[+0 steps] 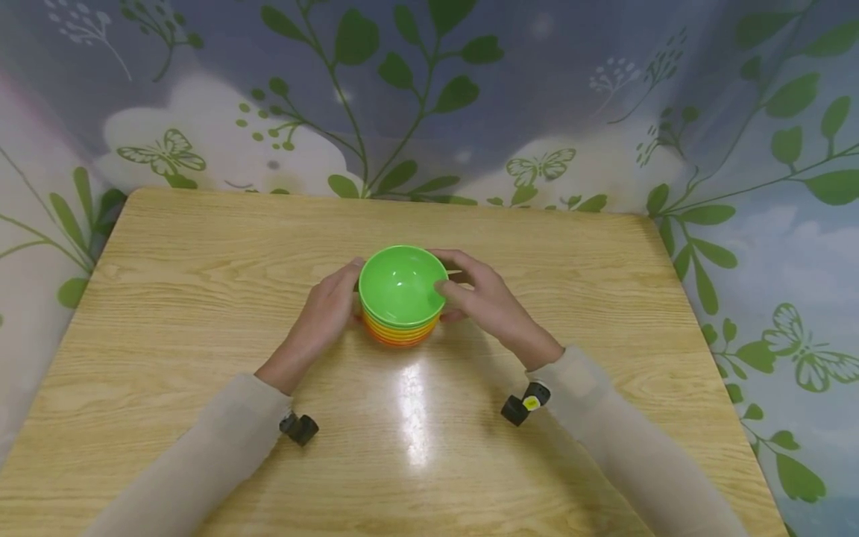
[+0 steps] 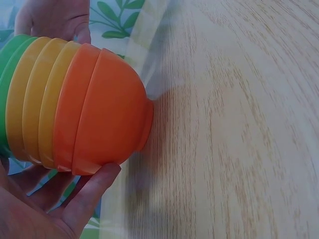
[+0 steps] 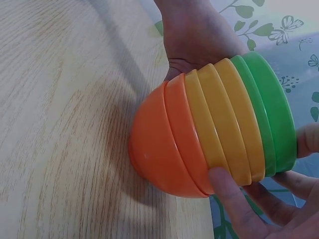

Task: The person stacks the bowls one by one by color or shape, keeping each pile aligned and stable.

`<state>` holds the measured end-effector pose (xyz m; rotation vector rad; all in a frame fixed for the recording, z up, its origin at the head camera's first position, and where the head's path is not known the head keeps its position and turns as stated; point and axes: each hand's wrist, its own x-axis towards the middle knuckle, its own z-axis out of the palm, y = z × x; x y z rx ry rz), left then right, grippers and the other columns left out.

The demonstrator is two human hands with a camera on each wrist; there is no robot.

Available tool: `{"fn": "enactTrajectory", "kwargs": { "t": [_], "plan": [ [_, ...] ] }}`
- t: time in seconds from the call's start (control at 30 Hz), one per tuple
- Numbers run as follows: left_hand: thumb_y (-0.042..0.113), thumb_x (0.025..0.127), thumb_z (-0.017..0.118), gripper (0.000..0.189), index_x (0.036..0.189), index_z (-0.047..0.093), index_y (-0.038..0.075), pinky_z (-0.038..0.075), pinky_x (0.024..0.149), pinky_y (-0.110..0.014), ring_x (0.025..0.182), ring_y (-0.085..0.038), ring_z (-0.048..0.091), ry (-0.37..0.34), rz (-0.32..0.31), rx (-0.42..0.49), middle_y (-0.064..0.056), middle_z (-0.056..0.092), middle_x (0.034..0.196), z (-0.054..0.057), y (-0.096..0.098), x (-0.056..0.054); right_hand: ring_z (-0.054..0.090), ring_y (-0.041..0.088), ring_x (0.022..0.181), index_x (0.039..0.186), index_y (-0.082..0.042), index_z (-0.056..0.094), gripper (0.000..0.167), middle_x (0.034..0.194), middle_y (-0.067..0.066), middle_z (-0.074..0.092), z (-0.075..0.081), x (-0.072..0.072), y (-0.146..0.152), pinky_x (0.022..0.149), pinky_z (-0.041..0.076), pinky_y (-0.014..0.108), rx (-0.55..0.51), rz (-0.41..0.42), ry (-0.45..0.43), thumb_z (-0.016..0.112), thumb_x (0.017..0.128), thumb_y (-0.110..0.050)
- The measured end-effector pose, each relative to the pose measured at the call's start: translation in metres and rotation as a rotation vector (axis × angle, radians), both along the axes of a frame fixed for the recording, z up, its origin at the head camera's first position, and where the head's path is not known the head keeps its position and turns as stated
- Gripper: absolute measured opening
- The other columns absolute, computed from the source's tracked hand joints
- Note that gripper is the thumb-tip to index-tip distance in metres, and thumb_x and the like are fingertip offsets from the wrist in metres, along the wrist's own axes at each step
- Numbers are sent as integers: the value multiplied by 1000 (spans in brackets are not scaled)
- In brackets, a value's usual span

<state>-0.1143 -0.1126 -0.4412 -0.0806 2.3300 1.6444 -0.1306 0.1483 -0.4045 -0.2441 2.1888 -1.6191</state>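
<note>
A nested stack of bowls (image 1: 400,328) stands upright between both hands, its foot at or just above the tabletop. From the top come green, yellow and orange layers; the green bowl (image 1: 399,283) opens upward. My left hand (image 1: 321,317) holds the stack's left side, fingers partly hidden behind it; a fingertip reaches the lowest orange bowl (image 2: 112,109). My right hand (image 1: 493,306) grips the right side, with the thumb over the green rim. In the right wrist view, its other fingers spread along the outside, one fingertip against the yellow bowls (image 3: 227,124).
The stack is on a light wood-grain table (image 1: 201,246) with rounded far corners. Behind and beside it hangs a cloth (image 1: 537,97) printed with leaves and butterflies. Each wrist carries a small black camera, the left camera (image 1: 299,429) and the right camera (image 1: 523,404).
</note>
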Motion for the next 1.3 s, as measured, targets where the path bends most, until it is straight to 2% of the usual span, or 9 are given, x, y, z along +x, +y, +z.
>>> {"fn": "enactTrajectory", "kwargs": {
  "t": [0.17,0.5,0.67,0.87,1.07,1.2,1.3],
  "plan": [
    [66,114,25,73,153,62,17,50,121,-54,148,-26,54,5,-4,4,-9,63,155,0,-1,0,60,40,137,158,-16,55,53,153,14,56,-1,0,-1,89,65,69,-14,7,1,59,105,-17],
    [64,115,26,70,152,62,16,64,102,-51,140,-28,60,24,-11,28,-10,68,146,2,-1,1,60,38,137,158,-16,55,51,154,13,56,-1,-1,0,91,65,68,-8,3,0,60,107,-20],
    [61,115,28,68,154,61,14,68,91,-47,141,-29,59,29,-10,31,-11,65,151,2,-2,0,62,38,136,157,-11,55,48,158,13,55,-3,-3,2,92,66,65,7,-14,-20,55,113,-29],
    [58,116,29,68,158,56,12,69,88,-45,144,-31,57,29,-16,20,-11,58,160,1,-3,0,61,36,138,148,-7,61,46,150,13,61,-7,-4,5,98,65,60,-12,-37,-32,47,117,-38],
    [59,116,28,67,155,58,14,69,87,-46,139,-32,60,25,-21,6,-13,64,151,1,-4,-1,63,39,135,144,-9,66,47,145,10,64,-12,-5,6,103,64,58,-19,-57,-46,43,117,-41],
    [57,116,29,64,153,59,15,70,87,-46,137,-33,60,23,-26,9,-13,64,148,3,-5,-2,64,39,133,145,-9,65,49,147,9,63,-13,-7,8,104,64,58,-21,-80,-50,42,117,-42],
    [55,117,28,63,153,59,16,70,86,-45,136,-33,60,24,-36,-3,-12,62,151,4,-8,-5,64,38,133,146,-8,64,47,150,10,62,-15,-9,10,104,64,57,-19,-100,-42,47,117,-40]
  ]
}}
